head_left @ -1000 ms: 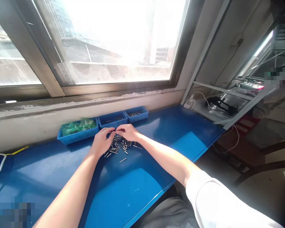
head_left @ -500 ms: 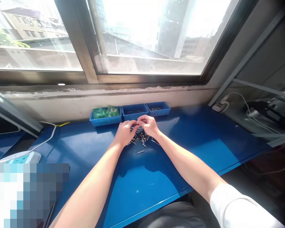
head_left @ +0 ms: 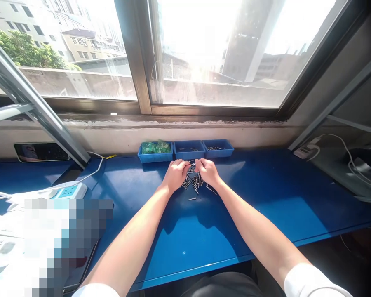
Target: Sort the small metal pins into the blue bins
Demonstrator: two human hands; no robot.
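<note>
My left hand (head_left: 177,175) is closed in a pinch over the far side of a pile of small metal screws (head_left: 195,182). Facing it, my right hand (head_left: 208,171) pinches too, with a small gap between the two sets of fingertips. A thin silvery piece, apparently a screw (head_left: 193,164), spans that gap; its ends are hidden by the fingers. Beneath and between the hands, the dark and silver screws lie in a loose heap. One single screw (head_left: 192,199) lies apart, nearer to me.
Three blue bins stand in a row by the wall: a left bin (head_left: 156,158) with green packets, a middle bin (head_left: 188,156) and a right bin (head_left: 219,154) with thin metal pieces. A power strip (head_left: 77,191) and cables lie left. Metal frames flank the blue table (head_left: 266,185).
The view has swung left, so the table appears shifted right. My fingertips, close together before, are now slightly apart with a thin metal piece between them.
</note>
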